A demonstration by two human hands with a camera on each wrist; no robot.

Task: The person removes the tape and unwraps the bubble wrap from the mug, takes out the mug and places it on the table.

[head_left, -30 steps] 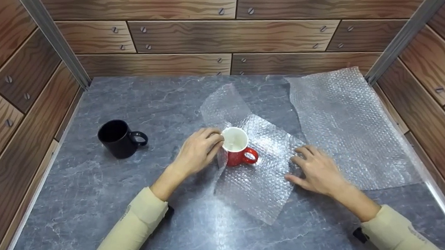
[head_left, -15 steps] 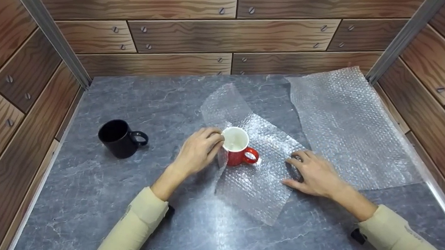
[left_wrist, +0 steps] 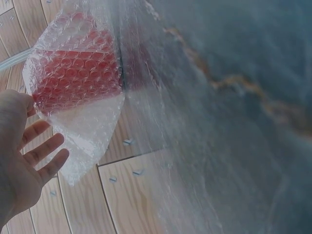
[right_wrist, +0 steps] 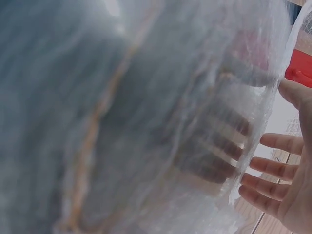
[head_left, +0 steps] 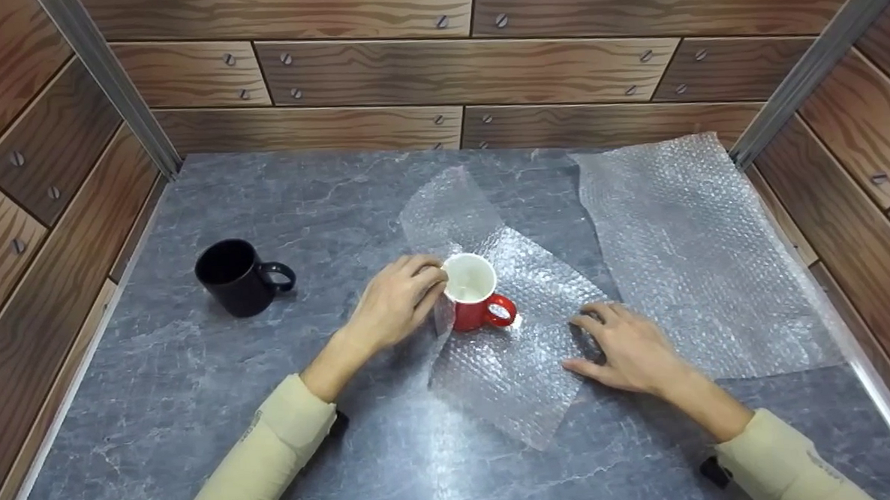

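A red mug (head_left: 467, 317), white inside, stands upright on a small sheet of bubble wrap (head_left: 518, 367), its handle towards the right. At the mug's left rim, my left hand (head_left: 391, 305) holds a raised flap of the wrap against its side. The left wrist view shows the red body through this bubble wrap (left_wrist: 78, 80), with the thumb and a finger at its edge and the other fingers loose. My right hand (head_left: 637, 350) rests with spread fingers at the sheet's right edge. In the right wrist view, its straight fingertips (right_wrist: 258, 163) are right at the wrap.
A black mug (head_left: 236, 282) stands on the left of the grey marbled table (head_left: 323, 203), handle to the right. A larger sheet of bubble wrap (head_left: 700, 254) lies flat on the right, reaching the table's side edge. Wood-patterned panels (head_left: 467, 69) enclose the back and sides.
My right hand has shifted slightly left, its fingers drawing in over the edge of the wrap. The left hand and both mugs stay where they were.
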